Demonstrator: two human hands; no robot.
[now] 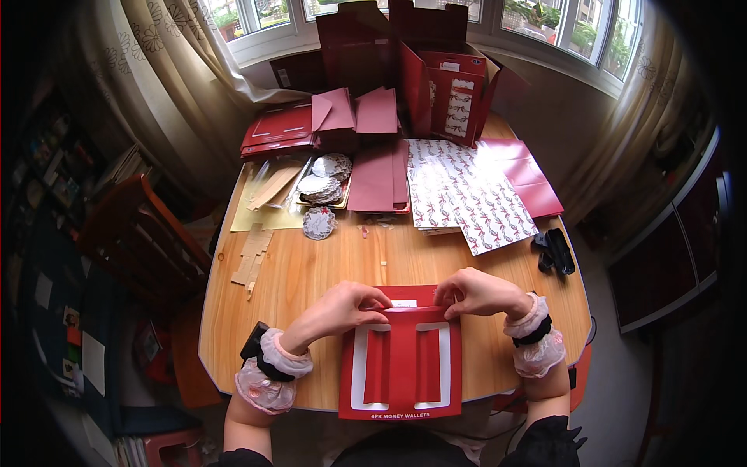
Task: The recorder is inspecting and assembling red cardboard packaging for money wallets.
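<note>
Wooden table (311,272) fills most of my view, with a bay window at the far end and curtains on both sides. My left hand (342,307) and right hand (475,292) both pinch the far edge of a red card sleeve (402,362), fingers pressed together on the folded flap. That sleeve sits at the near edge of the table, and its near end hangs slightly over the rim toward me. It has two white-bordered window cutouts.

Room-wise, there's a bare strip of wood between my hands and the clutter further out. Far side is packed: patterned wrapping sheets (467,198) on the right, dark red paper stacks (377,175) in the middle, round doilies (323,187) and thin wooden strips (253,261) on the left, and an open red box (447,93) by the window. A black clip thing (554,251) lies close to the right edge. A wooden chair (136,233) stands just off the left side.
</note>
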